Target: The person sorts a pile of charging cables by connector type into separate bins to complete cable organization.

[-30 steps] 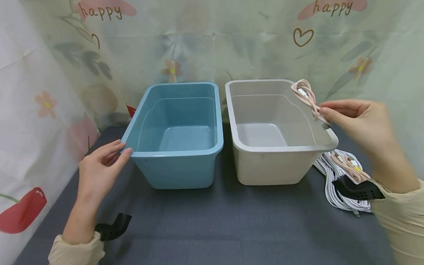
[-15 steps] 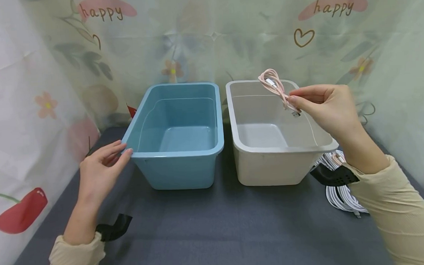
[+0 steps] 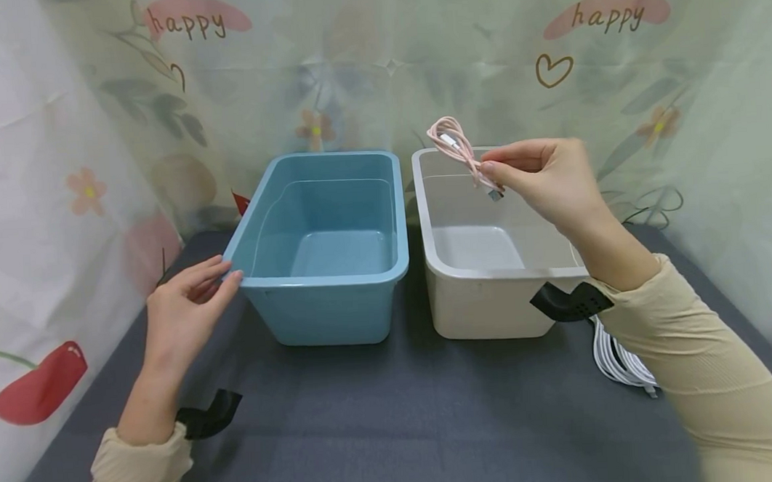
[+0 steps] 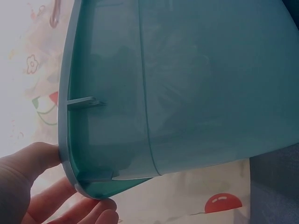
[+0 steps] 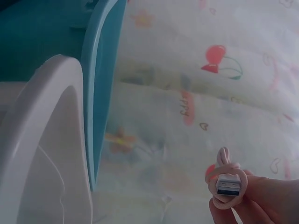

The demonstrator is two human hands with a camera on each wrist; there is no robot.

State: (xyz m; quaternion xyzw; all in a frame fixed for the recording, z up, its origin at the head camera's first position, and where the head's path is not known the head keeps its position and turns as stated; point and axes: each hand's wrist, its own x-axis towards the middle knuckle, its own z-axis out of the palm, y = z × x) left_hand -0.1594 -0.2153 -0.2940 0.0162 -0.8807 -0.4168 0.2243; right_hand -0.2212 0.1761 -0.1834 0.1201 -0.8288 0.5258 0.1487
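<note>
A pink coiled USB cable hangs in the air above the off-white plastic bin, pinched by my right hand between thumb and fingertips. Its metal USB plug faces the camera in the right wrist view. My left hand holds the front left corner of the blue plastic bin. In the left wrist view, thumb and fingers lie on different sides of that bin's rim. The visible insides of both bins hold nothing.
Coiled white cables lie on the dark grey tablecloth right of the off-white bin, partly hidden by my right sleeve. A patterned curtain hangs behind and at both sides. The two bins stand side by side with a narrow gap.
My right hand has carried the pink cable leftward and up, from the off-white bin's right rim to above its left part. The left hand stays at the blue bin's corner.
</note>
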